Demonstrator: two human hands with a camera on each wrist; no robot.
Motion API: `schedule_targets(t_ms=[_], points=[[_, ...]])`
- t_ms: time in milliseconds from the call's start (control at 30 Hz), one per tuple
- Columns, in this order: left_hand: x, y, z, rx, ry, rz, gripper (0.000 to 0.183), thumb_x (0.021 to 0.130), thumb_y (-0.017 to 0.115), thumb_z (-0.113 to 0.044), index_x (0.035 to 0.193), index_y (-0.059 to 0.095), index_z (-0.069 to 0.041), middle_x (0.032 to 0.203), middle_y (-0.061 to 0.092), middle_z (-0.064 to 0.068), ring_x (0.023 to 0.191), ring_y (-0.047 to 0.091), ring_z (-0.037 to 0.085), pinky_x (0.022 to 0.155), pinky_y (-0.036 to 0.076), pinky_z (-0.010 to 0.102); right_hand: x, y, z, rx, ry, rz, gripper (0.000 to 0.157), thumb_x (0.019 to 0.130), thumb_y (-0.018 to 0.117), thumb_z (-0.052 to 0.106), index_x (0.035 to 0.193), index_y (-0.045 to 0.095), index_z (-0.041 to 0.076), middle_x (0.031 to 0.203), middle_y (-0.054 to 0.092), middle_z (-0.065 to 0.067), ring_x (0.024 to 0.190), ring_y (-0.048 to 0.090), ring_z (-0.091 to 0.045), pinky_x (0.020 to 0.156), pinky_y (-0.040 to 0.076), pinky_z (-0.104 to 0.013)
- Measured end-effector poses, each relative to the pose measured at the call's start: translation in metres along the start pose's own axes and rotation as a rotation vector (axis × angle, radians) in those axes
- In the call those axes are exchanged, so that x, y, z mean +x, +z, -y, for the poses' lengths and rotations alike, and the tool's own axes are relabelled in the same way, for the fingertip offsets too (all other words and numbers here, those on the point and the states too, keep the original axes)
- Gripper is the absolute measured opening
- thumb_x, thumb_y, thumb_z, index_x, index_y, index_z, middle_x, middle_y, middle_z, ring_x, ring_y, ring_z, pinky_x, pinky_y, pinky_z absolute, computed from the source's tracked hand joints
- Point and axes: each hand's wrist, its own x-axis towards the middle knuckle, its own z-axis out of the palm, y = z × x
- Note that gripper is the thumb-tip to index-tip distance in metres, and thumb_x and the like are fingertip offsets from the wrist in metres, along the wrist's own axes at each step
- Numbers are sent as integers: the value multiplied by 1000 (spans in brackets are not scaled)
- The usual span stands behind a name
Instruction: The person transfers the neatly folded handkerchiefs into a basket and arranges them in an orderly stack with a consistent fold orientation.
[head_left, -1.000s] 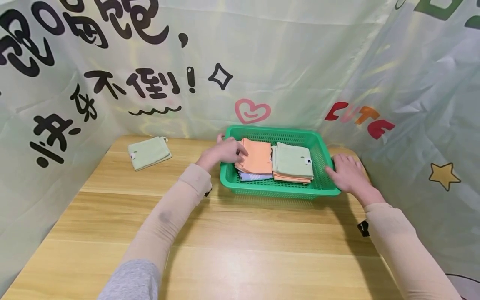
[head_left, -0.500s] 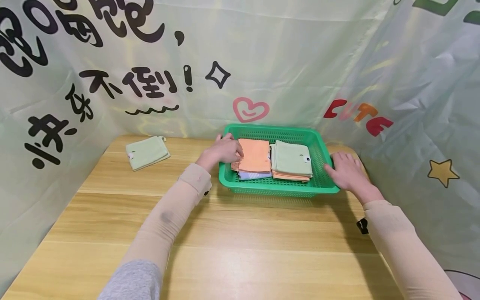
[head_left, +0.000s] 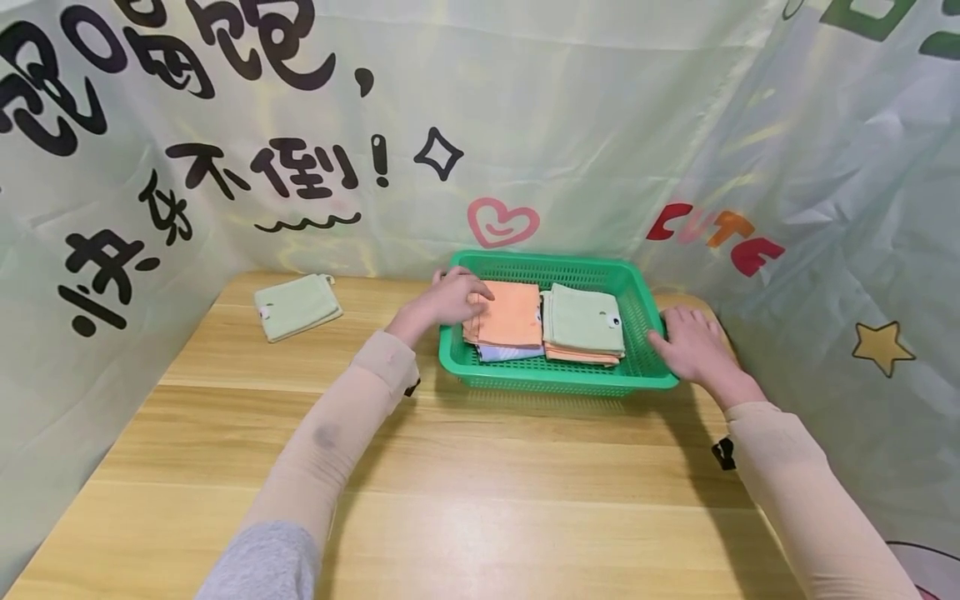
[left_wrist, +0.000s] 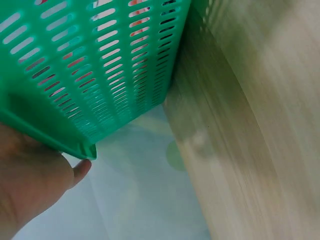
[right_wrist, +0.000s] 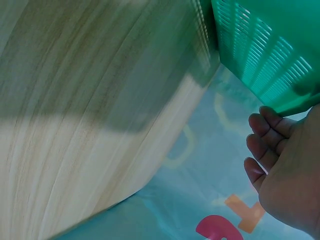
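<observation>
A green perforated basket [head_left: 555, 382] stands at the back of the table with two stacks of folded cloths in it. At the left, an orange cloth [head_left: 513, 315] lies over a blue-purple one [head_left: 510, 353]. A pale green cloth [head_left: 583, 318] tops orange ones [head_left: 581, 357] at the right. My left hand [head_left: 450, 302] reaches over the basket's left rim, thumb and forefinger apart at the orange cloth's left edge. One fingertip [left_wrist: 81, 170] shows outside the rim. My right hand [head_left: 693, 346] holds the right rim, its thumb over the edge and its fingers [right_wrist: 262, 150] bent outside.
Another folded pale green cloth [head_left: 298, 308] lies at the back left of the wooden table [head_left: 465, 483]. A printed fabric backdrop [head_left: 570, 125] rises close behind the basket and along both sides.
My left thumb and forefinger have spread apart at the orange cloth's left edge. That cloth lies flatter and slightly further left than a second ago. My right hand stays on the rim.
</observation>
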Motion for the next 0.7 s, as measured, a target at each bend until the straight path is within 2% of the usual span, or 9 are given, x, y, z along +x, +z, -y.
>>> schedule_targets(t_ms=[67, 167, 333, 467, 700], points=[[-4, -2, 0, -27, 19, -46, 32, 105, 64, -23, 135, 70, -15, 147, 60, 3, 150, 28, 31, 119, 10, 62, 0, 0, 1, -1, 0, 7, 60, 111, 42, 38, 140, 42, -14, 138, 42, -34, 126, 32, -54, 99, 25, -70], [-12, -6, 1, -70, 54, -127, 34, 105, 64, -20, 138, 68, -11, 147, 59, 6, 148, 33, 32, 121, 14, 60, -1, -1, 2, -2, 3, 12, 60, 111, 42, 38, 140, 41, -14, 139, 42, -35, 127, 32, -55, 99, 25, -70], [-30, -16, 7, -220, 89, -225, 38, 106, 62, -17, 141, 63, -5, 149, 57, 11, 146, 42, 31, 123, 28, 51, 0, 0, 1, -4, 6, 13, 60, 110, 41, 37, 141, 40, -14, 140, 41, -35, 126, 32, -54, 102, 24, -71], [-51, -24, 16, -327, 75, -297, 40, 104, 64, -15, 144, 61, -7, 152, 53, 12, 146, 42, 30, 122, 31, 49, 0, 0, 1, 0, 2, 14, 61, 110, 41, 37, 141, 39, -15, 139, 41, -35, 124, 32, -54, 101, 24, -71], [-90, -33, 40, -342, 27, -458, 43, 103, 65, -13, 146, 60, -10, 152, 54, 11, 143, 46, 30, 117, 36, 53, 0, 0, 0, 1, -5, 18, 62, 111, 40, 39, 140, 39, -15, 138, 41, -36, 122, 32, -54, 98, 25, -70]])
